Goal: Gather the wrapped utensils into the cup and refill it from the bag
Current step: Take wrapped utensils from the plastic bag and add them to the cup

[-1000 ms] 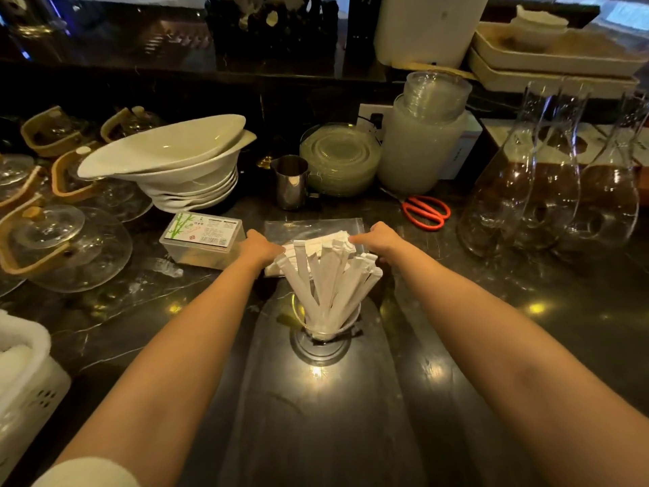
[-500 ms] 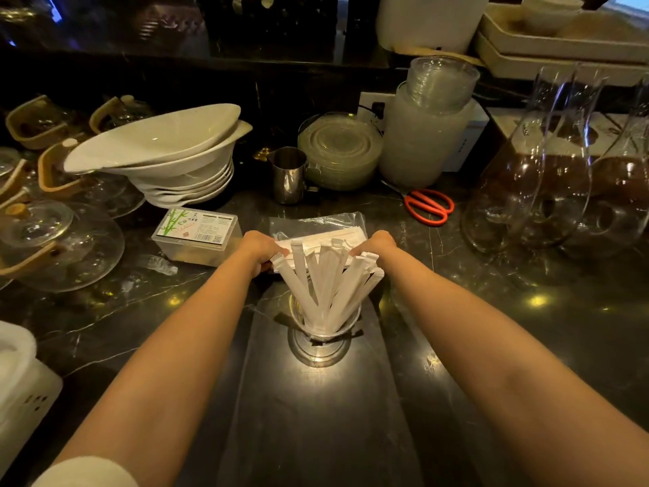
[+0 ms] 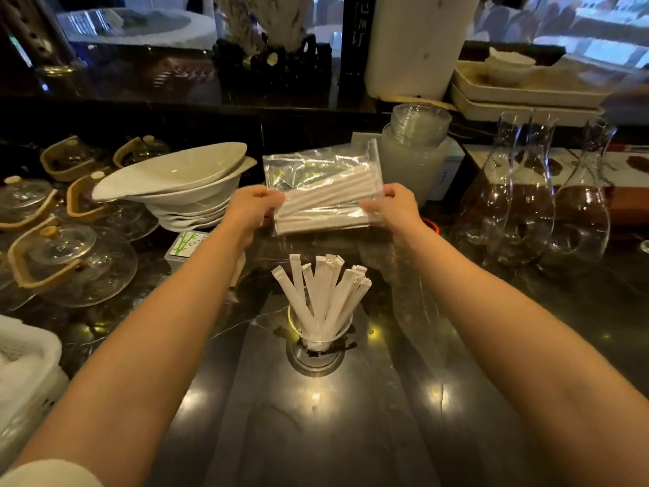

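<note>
A clear plastic bag [image 3: 321,188] holding several white wrapped utensils hangs in the air above the dark counter. My left hand [image 3: 251,207] grips its left edge and my right hand [image 3: 391,207] grips its right edge. Below the bag stands a clear glass cup [image 3: 318,340] on the counter. Several white wrapped utensils [image 3: 323,293] fan upward out of the cup.
Stacked white bowls [image 3: 175,181] and glass teapots [image 3: 66,254] sit at the left, with a small bamboo-printed box [image 3: 184,242] by my left forearm. Glass carafes [image 3: 533,209] stand at the right. A white basket [image 3: 24,374] is at the near left. Stacked plastic lids [image 3: 418,149] stand behind the bag.
Both hands have lifted the bag of wrapped utensils off the counter, from behind the cup to above it. The cup has stayed in place.
</note>
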`<state>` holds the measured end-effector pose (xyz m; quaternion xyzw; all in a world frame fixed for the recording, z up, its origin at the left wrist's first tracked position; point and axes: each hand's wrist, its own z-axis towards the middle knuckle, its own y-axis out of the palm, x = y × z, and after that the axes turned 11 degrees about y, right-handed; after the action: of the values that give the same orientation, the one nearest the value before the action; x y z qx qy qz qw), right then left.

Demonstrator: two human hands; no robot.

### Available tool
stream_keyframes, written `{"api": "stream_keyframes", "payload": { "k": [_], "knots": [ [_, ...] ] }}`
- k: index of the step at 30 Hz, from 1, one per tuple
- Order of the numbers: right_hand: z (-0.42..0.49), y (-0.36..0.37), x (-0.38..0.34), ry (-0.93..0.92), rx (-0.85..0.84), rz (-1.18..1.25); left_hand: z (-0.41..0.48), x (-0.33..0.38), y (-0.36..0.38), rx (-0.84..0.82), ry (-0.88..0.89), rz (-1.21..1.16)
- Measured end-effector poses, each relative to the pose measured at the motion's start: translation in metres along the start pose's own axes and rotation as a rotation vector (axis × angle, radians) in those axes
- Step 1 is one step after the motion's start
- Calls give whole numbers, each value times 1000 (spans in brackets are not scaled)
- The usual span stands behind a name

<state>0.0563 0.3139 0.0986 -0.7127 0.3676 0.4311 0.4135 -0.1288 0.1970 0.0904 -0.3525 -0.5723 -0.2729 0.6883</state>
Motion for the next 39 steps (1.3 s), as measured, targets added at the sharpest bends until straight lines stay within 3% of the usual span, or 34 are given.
{"api": "stream_keyframes", "payload": {
  "k": [5,11,22,30,36,39],
  "knots": [
    [-36,-20,-37,-174,-75,117,-20,36,-15,25,88,-69],
    [-83,-37,-44,-276,-237,73,-87,40,-26,-26,120,-39],
    [-137,-37,-27,-371,-428,-353,-211,-49,1,-62,-253,-253],
    [-149,-22,1,-263,-616,-804,-251,-92,37,23,-602,-340],
    [-152,-14,5,-215,-625,-879,-256,-73,31,47,-685,-324],
    [-155,-11,5,-222,-623,-883,-249,-48,18,90,-546,-198]
  ]
}}
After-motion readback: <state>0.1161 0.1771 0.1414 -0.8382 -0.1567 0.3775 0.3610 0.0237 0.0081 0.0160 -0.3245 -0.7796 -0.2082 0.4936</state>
